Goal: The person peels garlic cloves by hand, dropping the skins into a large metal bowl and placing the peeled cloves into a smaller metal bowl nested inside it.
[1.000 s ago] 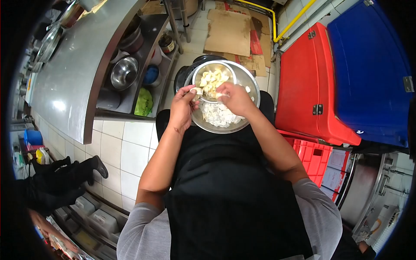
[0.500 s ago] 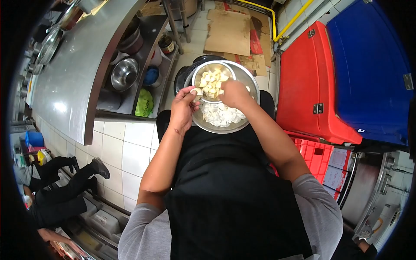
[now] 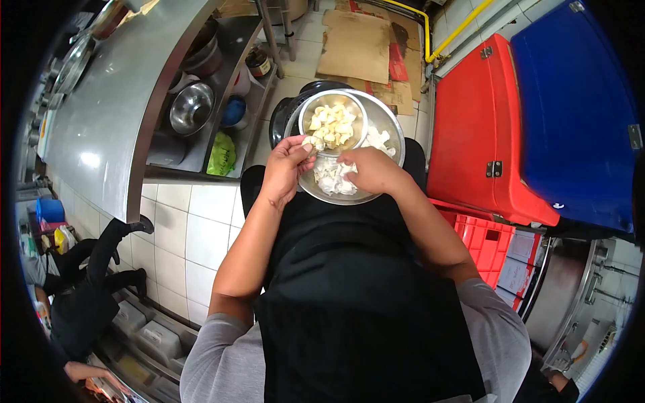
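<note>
A small steel bowl (image 3: 360, 138) with pale yellow peeled garlic cloves (image 3: 332, 124) sits inside a larger steel bowl (image 3: 393, 121) on my lap. White papery garlic skins (image 3: 334, 178) lie in the larger bowl, on the near side and at the right. My left hand (image 3: 289, 164) is at the small bowl's left rim, thumb and fingers closed on a garlic clove (image 3: 313, 142). Over the skins is my right hand (image 3: 371, 169), its fingers bent together at the pile. Whatever is between those fingertips is too small to tell.
To the left stands a steel counter (image 3: 114, 101), with a metal bowl (image 3: 192, 109) and a green bag (image 3: 222, 154) on its lower shelf. A red and blue cooler box (image 3: 470, 127) is at the right, above a red crate (image 3: 480, 245). Another person (image 3: 84, 295) is at lower left.
My right hand has moved from over the small bowl down to the skins in the larger bowl. The left hand stays at the rim. The other person's legs have shifted.
</note>
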Demonstrator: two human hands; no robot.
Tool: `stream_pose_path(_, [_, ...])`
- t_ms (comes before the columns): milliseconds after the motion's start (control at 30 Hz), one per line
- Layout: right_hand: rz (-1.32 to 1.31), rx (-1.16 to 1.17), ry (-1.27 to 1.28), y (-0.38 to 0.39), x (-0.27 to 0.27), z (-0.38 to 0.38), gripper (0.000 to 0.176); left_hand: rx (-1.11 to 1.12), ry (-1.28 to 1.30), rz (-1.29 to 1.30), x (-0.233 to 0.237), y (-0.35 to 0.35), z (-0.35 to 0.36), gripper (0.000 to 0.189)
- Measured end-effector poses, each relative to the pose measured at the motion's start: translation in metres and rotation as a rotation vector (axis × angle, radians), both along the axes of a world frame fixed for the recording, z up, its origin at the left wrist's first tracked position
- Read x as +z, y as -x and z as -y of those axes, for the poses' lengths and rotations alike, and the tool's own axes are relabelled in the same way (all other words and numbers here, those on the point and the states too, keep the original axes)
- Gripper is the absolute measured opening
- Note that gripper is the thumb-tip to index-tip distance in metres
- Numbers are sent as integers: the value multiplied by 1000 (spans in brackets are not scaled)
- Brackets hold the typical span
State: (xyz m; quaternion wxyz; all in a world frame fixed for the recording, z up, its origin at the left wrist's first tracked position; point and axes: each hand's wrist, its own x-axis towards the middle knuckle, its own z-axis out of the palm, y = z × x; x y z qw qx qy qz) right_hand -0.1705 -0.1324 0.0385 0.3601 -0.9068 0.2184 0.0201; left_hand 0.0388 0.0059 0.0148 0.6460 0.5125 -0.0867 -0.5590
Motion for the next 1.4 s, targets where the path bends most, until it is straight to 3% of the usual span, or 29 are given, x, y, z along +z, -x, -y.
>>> stream_pose_path(33, [54, -135, -49, -1, 2, -1, 34, -26, 29, 0, -2, 1, 1, 29])
stream_pose_path(100, [157, -156, -77, -5, -5, 2, 31, -37, 44, -26, -1, 7, 3, 30])
stream_pose_path(167, [243, -435, -645, -18, 6, -2, 28, -43, 62, -48, 2, 10, 5, 30])
stream_pose_path(300, [391, -466, -894, -34, -22, -4, 27, -79, 123, -43, -3, 15, 7, 28])
stream_pose_path(433, [438, -429, -807, -46, -41, -10, 23, -70, 103, -9, -2, 18, 7, 26])
stream_pose_path(500, [537, -405, -562, -50, -43, -18, 23, -74, 109, 11, -4, 17, 5, 24])
stream_pose_path(533, [537, -406, -562, -48, -38, -21, 23, -79, 116, 31, -5, 17, 4, 22])
stream_pose_path(600, [413, -371, -171, -45, -27, -27, 25, -97, 109, 47, -10, 18, 3, 22])
stream_pose_path(800, [531, -308, -51, -40, -33, -28, 26, -100, 103, -1, -22, 21, 3, 18])
stream_pose_path(1033, [536, -415, -285, -38, -50, -22, 24, -51, 124, -122, -21, 23, 7, 18])
stream_pose_path(1100, [603, -520, -904, -42, -57, -20, 26, -41, 144, -141, -17, 22, 8, 19])
stream_pose_path(1200, [647, -514, -1024, -39, -59, -16, 29, -47, 152, -139, -10, 22, 6, 22])
stream_pose_path(1333, [628, -479, -960, -40, -51, -6, 32, -66, 121, -90, -6, 23, 6, 24])
stream_pose_path(1400, [568, -405, -634, -42, -50, 3, 34, -44, 76, -58, -4, 22, 10, 23])
